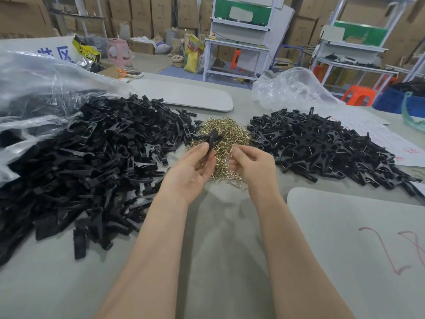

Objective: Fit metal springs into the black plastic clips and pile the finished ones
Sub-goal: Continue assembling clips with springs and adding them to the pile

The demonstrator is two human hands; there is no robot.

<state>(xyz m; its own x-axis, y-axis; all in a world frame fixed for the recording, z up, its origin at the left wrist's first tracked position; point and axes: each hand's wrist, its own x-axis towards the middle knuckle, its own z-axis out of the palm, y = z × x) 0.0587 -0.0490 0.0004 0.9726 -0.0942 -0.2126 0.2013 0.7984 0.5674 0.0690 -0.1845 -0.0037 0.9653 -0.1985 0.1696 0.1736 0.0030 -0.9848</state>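
Above the heap of springs, our left hand pinches one black clip; our right hand curls beside it, a spring inside or not we cannot tell. Best hold the clip steady and seat the spring squarely.

Springs lie heaped on the desk between the left clip pile and the right clip pile, a bag behind the latter.

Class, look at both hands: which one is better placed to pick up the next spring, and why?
The right hand: it hovers over the spring pile, fingers curled toward it, while the left hand pinches a black clip.
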